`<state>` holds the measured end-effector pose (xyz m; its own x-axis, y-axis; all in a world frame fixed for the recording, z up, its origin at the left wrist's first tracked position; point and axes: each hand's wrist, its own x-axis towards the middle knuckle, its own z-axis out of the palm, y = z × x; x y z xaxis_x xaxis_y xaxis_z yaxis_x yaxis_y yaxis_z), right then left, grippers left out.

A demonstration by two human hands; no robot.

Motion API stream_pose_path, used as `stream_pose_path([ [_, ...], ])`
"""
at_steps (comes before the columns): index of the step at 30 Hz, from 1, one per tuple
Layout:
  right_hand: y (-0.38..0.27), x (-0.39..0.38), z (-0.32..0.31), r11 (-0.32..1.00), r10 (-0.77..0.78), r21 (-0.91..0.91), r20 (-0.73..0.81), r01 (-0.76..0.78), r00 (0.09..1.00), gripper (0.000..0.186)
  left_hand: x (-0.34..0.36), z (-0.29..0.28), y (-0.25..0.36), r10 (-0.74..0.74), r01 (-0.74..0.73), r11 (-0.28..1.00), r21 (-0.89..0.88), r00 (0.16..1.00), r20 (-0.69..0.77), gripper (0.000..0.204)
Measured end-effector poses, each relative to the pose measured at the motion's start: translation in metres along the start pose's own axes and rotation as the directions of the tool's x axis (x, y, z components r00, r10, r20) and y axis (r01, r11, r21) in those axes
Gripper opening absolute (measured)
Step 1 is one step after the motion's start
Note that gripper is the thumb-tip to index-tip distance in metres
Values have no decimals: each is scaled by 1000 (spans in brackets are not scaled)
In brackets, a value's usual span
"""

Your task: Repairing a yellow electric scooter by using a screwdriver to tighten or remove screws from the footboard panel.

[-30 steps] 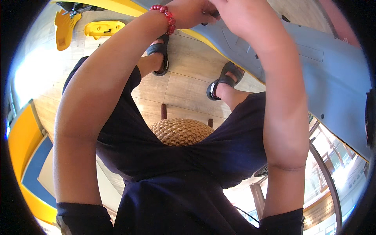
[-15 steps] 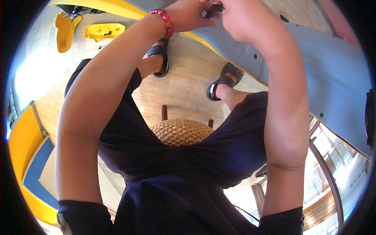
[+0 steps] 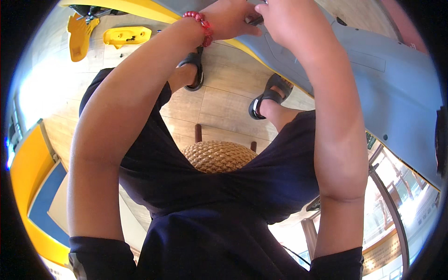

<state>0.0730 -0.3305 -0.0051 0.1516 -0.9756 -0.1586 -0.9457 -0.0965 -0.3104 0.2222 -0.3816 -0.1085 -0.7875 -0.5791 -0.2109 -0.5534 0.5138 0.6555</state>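
Both of my hands meet at the top edge of the view, over a large grey-blue panel [image 3: 373,88] with a yellow edge. A small dark piece [image 3: 255,21] shows between them; its kind I cannot make out. My left hand [image 3: 229,19], with a red bead bracelet [image 3: 204,25] at the wrist, is closed on that piece with thumb and fingers. My right hand [image 3: 285,22] is closed right against it, its fingertips mostly cut off by the upper edge. Whatever it grips is hidden.
On the wooden floor at the upper left lie a yellow shell part [image 3: 127,36] and another yellow piece [image 3: 78,39] beside black parts [image 3: 88,11]. I sit on a woven stool [image 3: 219,156], my sandalled feet below the panel. A yellow-and-blue board [image 3: 35,177] stands at the left.
Both hands have shifted slightly; the dark piece between them has turned and is more covered by the fingers. The whole view has moved a little.
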Motion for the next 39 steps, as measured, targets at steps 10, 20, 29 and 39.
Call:
stream_pose_path([
  [10, -15, -2, -12, 995, 98, -9, 76, -98, 992, 36, -4, -8, -1, 22, -33, 991, -126, 996, -86, 19],
  [20, 2, -3, 4, 991, -126, 53, -9, 126, 992, 25, -3, -5, 1, 46, -63, 993, -99, 985, -163, 23],
  [29, -7, -5, -10, 991, 113, 74, 41, -116, 993, 27, 2, -11, 7, -11, 11, 1000, -7, 992, -123, 27],
  [39, 0, -3, 9, 988, -86, 124, -87, 97, 993, 19, 5, 0, 0, 102, -105, 994, -23, 988, -116, 24],
])
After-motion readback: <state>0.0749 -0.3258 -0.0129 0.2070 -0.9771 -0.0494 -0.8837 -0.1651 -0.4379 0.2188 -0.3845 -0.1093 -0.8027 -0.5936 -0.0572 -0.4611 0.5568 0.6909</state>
